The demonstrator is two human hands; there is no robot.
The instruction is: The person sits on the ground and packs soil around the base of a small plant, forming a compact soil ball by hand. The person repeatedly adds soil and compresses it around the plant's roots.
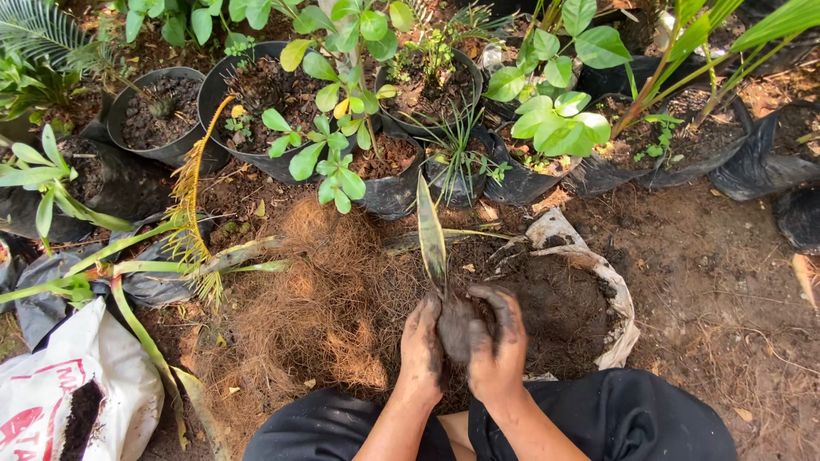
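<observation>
Low in the middle of the head view, just above the person's dark-trousered knees, both bare hands meet around one clump of dark soil. The left hand (422, 346) curls its fingers against the left side of the root ball (455, 324), and the right hand (498, 346) cups it from the right, fingers bent over the top; both are clamped on it rather than spread flat, and both are smeared black with wet earth. The root ball is a rounded, dark lump pressed between the two palms. From its top rises a single long, stiff leaf (430, 235), green in the centre with pale yellowish edges, leaning slightly to the left and pointing away from the person. The clump sits directly between the hands, touching both, held over a low heap of dark soil (559, 303) spread on a torn pale sack (598, 273) whose crumpled edge curves around the right side. Just to the left of the hands lies a mound of brown coconut fibre (320, 290). Beyond these stand black plastic pots (162, 115) and grow bags with green-leaved plants. At the lower left corner a white sack (60, 393) lies open with dark material showing in its mouth, and long drooping palm-like fronds (184, 213) lie beside it.
</observation>
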